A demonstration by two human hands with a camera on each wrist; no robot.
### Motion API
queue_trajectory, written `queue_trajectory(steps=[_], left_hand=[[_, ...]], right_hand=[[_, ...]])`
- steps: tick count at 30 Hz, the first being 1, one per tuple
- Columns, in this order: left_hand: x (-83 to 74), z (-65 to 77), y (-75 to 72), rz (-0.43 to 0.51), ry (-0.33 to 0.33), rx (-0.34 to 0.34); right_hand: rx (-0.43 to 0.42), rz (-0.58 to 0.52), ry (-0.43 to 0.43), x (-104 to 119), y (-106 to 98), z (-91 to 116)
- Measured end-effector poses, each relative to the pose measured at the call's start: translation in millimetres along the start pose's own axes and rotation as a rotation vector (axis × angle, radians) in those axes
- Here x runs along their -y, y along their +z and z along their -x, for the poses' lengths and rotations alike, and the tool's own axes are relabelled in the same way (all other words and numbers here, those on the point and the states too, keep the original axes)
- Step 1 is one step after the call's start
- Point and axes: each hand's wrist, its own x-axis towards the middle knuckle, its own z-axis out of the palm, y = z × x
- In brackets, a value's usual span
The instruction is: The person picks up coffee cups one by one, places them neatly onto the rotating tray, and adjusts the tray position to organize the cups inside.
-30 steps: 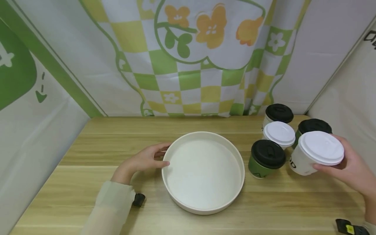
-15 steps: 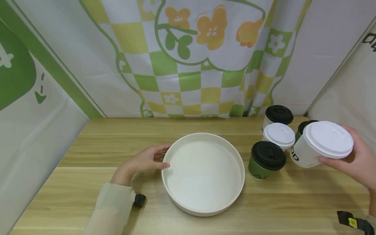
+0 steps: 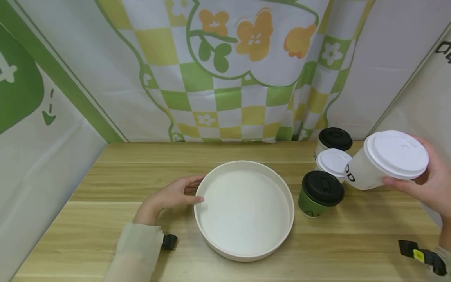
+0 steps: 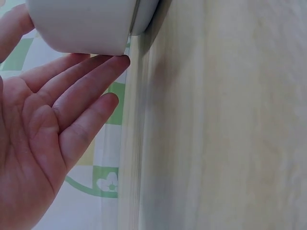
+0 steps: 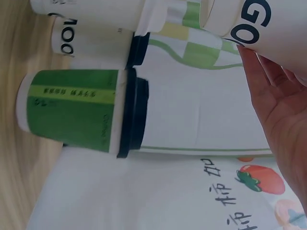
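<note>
My right hand (image 3: pixel 437 184) grips a white paper coffee cup (image 3: pixel 366 170) with a white lid (image 3: pixel 398 152), raised above the table and tilted. Dark letters show on its side in the right wrist view. My left hand (image 3: pixel 176 192) touches the left side of a round cream tray (image 3: pixel 243 211). Its thumb lies over the rim, while fairly straight fingers (image 4: pixel 91 91) rest against the outer wall. To the tray's right stand a green cup with a black lid (image 3: pixel 321 192), a white-lidded cup (image 3: pixel 332 161) and a white cup with a black lid (image 3: pixel 334 139).
Another green, black-lidded cup (image 5: pixel 72 110) stands at the back right, hidden behind the raised cup in the head view. A checked floral curtain (image 3: pixel 229 98) hangs along the wooden table's (image 3: pixel 134 168) back edge, with white fabric walls at both sides.
My right hand has lifted the white-lidded cup up and slightly right, tilting it and covering the green cup behind. My left hand and the tray have stayed in place.
</note>
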Motion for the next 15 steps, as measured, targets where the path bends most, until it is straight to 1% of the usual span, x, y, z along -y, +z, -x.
queue_trajectory(steps=[4,8,11,13,15], left_hand=[[1.0,0.2,0.4,0.008,-0.001,-0.003],[1.1,0.3,0.5,0.013,-0.006,-0.002],[1.4,0.0,0.6,0.022,-0.010,0.000],[1.0,-0.1,0.8,0.025,-0.012,0.000],[0.5,-0.2,1.2,0.030,-0.016,-0.001]], right_hand=[[0.013,-0.128,-0.028,5.8,4.7,-8.5],[0.031,-0.134,-0.051,12.5,10.5,-14.6],[0.047,-0.166,-0.095,16.7,15.5,-19.3],[0.055,-0.260,-0.130,18.6,19.4,-22.6],[0.062,-0.332,-0.138,20.6,22.8,-25.1]])
